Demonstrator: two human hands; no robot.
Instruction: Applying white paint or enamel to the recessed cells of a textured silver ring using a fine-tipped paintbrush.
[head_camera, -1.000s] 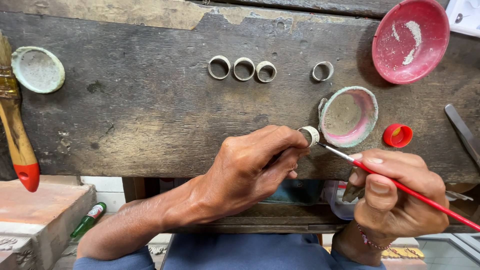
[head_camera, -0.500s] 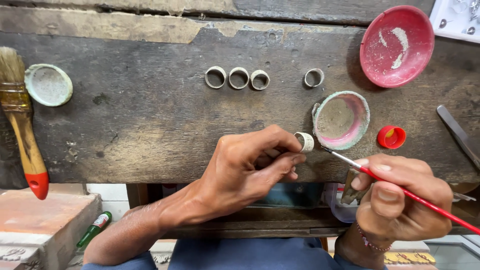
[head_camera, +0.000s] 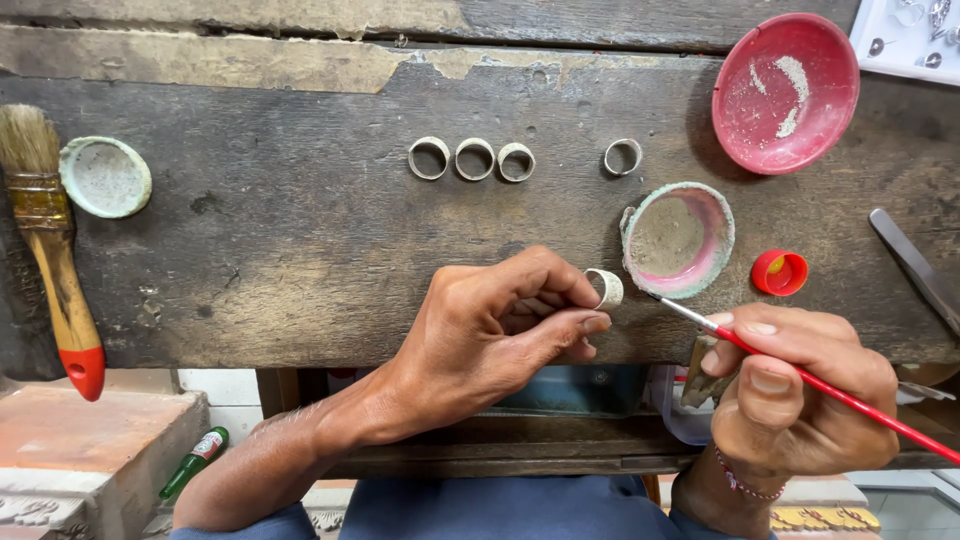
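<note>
My left hand (head_camera: 495, 335) pinches a small pale metal ring (head_camera: 606, 288) between thumb and fingers, just above the front edge of a dark worn wooden bench (head_camera: 280, 240). My right hand (head_camera: 800, 395) grips a thin red-handled brush (head_camera: 800, 375); its tip points left and sits just right of the ring, near the rim of a small pink-stained dish (head_camera: 678, 240). Three similar rings (head_camera: 472, 159) lie in a row further back on the bench, and a fourth ring (head_camera: 622, 157) lies apart to their right.
A red bowl (head_camera: 785, 92) with white powder sits at the back right. A red bottle cap (head_camera: 780, 272) lies right of the dish. A wide paintbrush (head_camera: 55, 250) and a pale green lid (head_camera: 105, 177) are at the left. A metal tool (head_camera: 915, 270) lies at the right edge.
The brush tip has drawn slightly back from the ring towards the dish rim. My left hand keeps its hold on the ring and has turned it a little.
</note>
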